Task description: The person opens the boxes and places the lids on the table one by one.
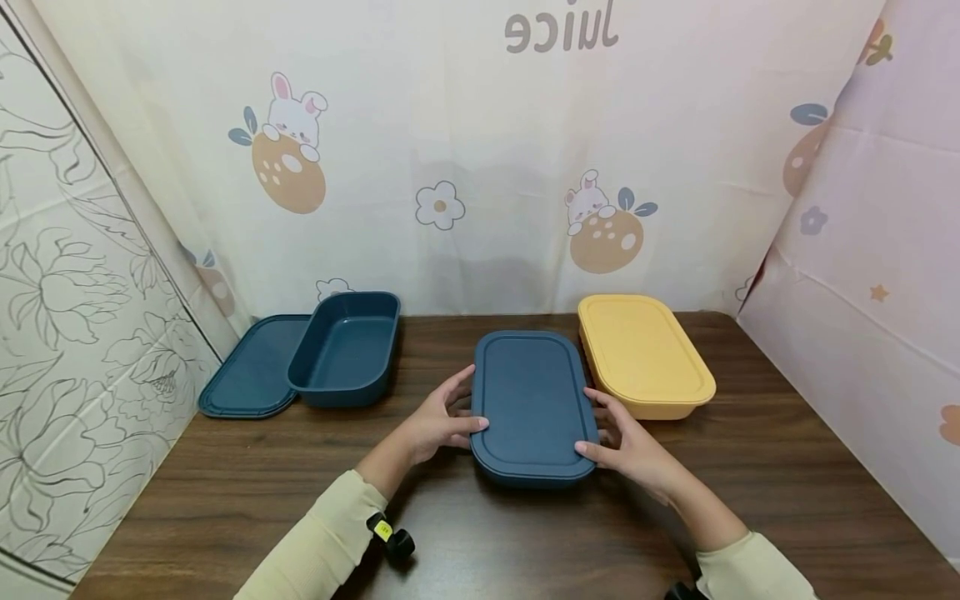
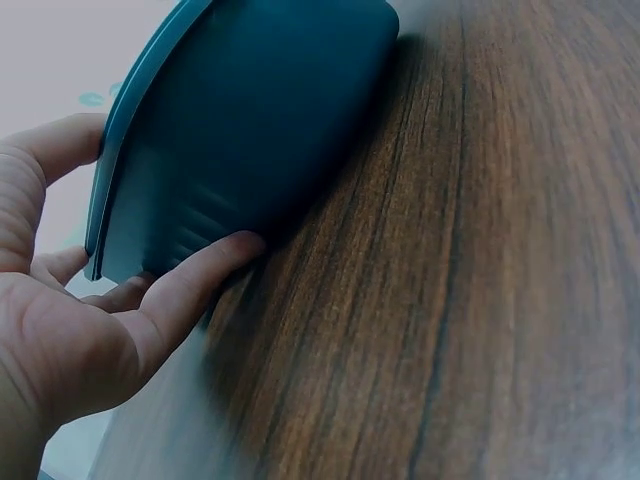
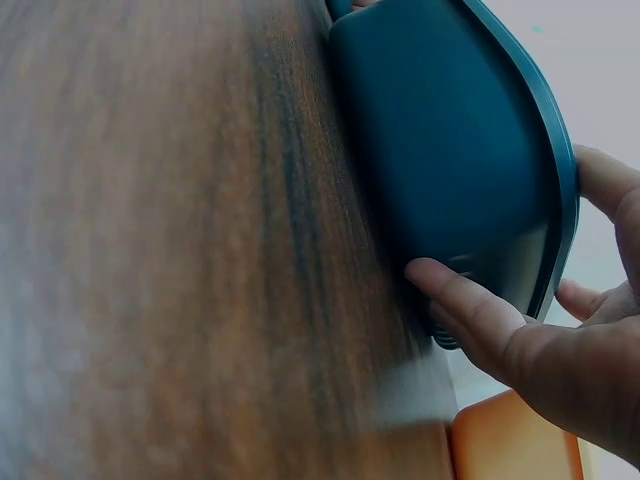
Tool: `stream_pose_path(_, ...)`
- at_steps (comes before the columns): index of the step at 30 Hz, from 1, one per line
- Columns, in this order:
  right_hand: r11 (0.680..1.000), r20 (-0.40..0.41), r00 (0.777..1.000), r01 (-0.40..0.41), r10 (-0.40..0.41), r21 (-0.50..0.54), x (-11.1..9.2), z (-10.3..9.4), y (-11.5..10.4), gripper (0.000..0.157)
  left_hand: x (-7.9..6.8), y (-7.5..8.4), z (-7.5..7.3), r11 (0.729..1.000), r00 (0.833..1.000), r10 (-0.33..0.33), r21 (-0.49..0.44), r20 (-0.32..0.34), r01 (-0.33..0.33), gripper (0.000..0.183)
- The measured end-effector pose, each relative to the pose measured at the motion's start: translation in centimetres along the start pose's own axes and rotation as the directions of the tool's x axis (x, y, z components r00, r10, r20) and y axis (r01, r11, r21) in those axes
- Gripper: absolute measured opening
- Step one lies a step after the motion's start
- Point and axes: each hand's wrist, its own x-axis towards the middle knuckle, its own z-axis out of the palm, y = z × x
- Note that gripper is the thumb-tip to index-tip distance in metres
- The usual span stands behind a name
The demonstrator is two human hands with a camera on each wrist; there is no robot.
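A dark blue lidded food container (image 1: 534,400) stands between both hands in the middle of the table. My left hand (image 1: 437,427) holds its left side, with the thumb at the lid's edge and fingers along the wall. On the opposite side my right hand (image 1: 633,446) grips it, thumb on the near right corner of the lid. In the left wrist view, the container's side wall (image 2: 260,120) has a fingertip low against it, close over the wood. The right wrist view shows a finger against the ribbed end of the wall (image 3: 450,170).
An open blue container (image 1: 341,398) stands at the back left, overlapping a loose blue lid (image 1: 243,379). A yellow lidded container (image 1: 645,350) is at the back right, close to the right hand's container. Behind the wooden table (image 1: 525,542) hangs a printed curtain (image 1: 495,150).
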Motion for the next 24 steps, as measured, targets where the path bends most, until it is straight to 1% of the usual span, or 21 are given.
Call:
stream_pose_path(7, 1.0, 0.002, 1.0, 0.01, -0.01, 0.001, -0.05, 0.05, 0.24, 0.082, -0.39, -0.02, -0.05, 1.0, 1.0, 0.009, 0.0, 0.011, -0.009, 0.089)
stream_pose_path(15, 0.999, 0.019, 1.0, 0.013, -0.014, 0.037, 0.18, -0.27, 0.55, 0.081, -0.97, 0.24, 0.05, 0.998, 0.999, 0.04, 0.053, 0.01, -0.041, 0.084)
stream_pose_path(20, 0.999, 0.037, 0.999, 0.012, -0.014, 0.047, 0.12, -0.44, 0.65, 0.082, -0.98, 0.11, 0.05, 0.992, 0.998, 0.06, 0.111, -0.003, -0.06, 0.082)
stream_pose_path(24, 0.998, 0.062, 0.998, 0.022, -0.026, 0.064, -0.05, -0.7, 0.73, 0.081, -1.01, 0.26, 0.12, 0.976, 0.996, 0.084, 0.206, -0.031, -0.076, 0.079)
